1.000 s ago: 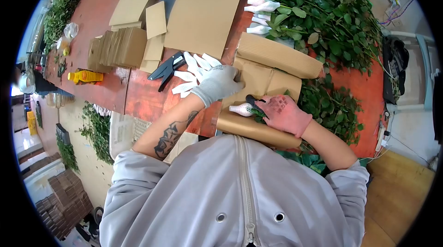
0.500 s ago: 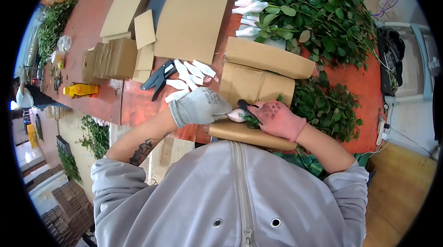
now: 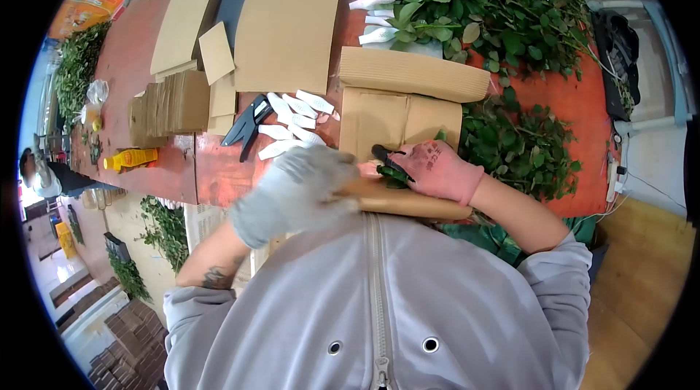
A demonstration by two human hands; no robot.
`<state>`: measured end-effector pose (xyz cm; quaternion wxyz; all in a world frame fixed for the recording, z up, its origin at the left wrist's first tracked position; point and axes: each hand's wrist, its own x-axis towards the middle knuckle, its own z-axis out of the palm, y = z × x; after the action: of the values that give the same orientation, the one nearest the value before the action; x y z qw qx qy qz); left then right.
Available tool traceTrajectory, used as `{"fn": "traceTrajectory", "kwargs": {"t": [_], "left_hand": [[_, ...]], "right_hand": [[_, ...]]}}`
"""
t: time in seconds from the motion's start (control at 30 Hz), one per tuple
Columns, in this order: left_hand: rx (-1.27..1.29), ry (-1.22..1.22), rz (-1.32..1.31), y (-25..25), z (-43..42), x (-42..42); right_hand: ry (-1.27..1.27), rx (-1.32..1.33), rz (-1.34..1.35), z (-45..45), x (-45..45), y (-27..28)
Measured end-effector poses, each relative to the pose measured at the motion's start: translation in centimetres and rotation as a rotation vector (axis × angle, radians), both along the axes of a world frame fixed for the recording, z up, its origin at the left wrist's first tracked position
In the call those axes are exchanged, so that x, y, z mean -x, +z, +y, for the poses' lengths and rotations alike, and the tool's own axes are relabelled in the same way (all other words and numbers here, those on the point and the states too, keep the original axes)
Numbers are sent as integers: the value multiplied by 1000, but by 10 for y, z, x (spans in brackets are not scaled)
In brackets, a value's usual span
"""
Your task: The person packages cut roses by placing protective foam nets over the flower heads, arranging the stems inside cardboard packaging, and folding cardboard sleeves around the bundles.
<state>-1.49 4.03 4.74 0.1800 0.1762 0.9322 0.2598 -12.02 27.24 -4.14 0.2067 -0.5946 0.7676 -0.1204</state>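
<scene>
My left hand [image 3: 295,189], in a grey glove, is smeared by motion beside the near cardboard edge; I cannot make out its fingers or anything in them. My right hand [image 3: 436,171], in a pink glove with black on its fingers, is closed around a leafy rose stem [image 3: 394,177]. A small pinkish patch, perhaps the bloom [image 3: 369,170], shows left of that stem. Under both hands lies an open cardboard wrap [image 3: 372,119] with a rolled near edge [image 3: 415,199]. White net sleeves [image 3: 297,114] lie loosely beyond my left hand, next to a black stapler-like tool [image 3: 248,126].
Leafy stems [image 3: 514,146] lie right of the wrap. A large pile of netted roses [image 3: 474,7] fills the far right. Stacked cardboard pieces [image 3: 179,102], flat sheets [image 3: 288,22] and a yellow bottle [image 3: 131,159] occupy the red table [image 3: 219,178]. Another person [image 3: 47,175] is at far left.
My left hand has moved left and toward my body, away from the rose. The white netted head seen there earlier no longer shows. My right hand keeps its hold.
</scene>
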Motion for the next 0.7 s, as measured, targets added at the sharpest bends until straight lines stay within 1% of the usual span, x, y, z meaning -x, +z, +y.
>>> {"fn": "traceTrajectory", "kwargs": {"t": [0.03,0.1,0.13,0.17,0.23,0.27,0.3,0.33,0.37,0.4,0.43,0.47,0.5,0.53,0.6,0.63,0.67,0.7], "left_hand": [[-2,4,8,-5,11,-5],[-69,38,169,-29,29,-9],[-77,33,213,-34,32,-6],[-56,24,206,-39,33,-5],[-47,14,223,-37,36,-1],[8,-24,144,-32,36,2],[63,-61,56,-30,36,1],[52,-38,130,-37,35,-2],[51,-32,140,-38,36,-4],[41,-15,114,-39,36,-4],[32,1,88,-40,35,-4],[3,7,100,-40,35,-4],[12,6,113,-40,34,-4],[2,6,105,-40,34,-4],[-4,23,93,-41,36,-4],[1,4,115,-41,36,-4],[21,12,104,-39,37,-4],[36,13,94,-39,38,-4]], "right_hand": [[8,-93,-24,-4,1,6],[49,-172,-21,-4,1,0],[75,-63,85,2,0,-4],[63,-101,-13,2,4,-4],[-14,-189,-147,3,14,25],[-17,-193,-118,1,28,51],[-63,-107,-214,-5,45,85],[-102,-22,-305,-13,67,111],[-203,51,-314,-21,91,121],[-392,228,-155,-33,103,139],[-485,281,-92,-46,138,125],[-476,409,-90,-65,175,113],[-491,471,175,-81,212,90],[-562,435,208,-99,235,81],[-694,168,401,-125,280,43],[-678,140,461,-131,305,9],[-721,114,640,-135,307,-12],[-738,-89,535,-140,298,9]]}}
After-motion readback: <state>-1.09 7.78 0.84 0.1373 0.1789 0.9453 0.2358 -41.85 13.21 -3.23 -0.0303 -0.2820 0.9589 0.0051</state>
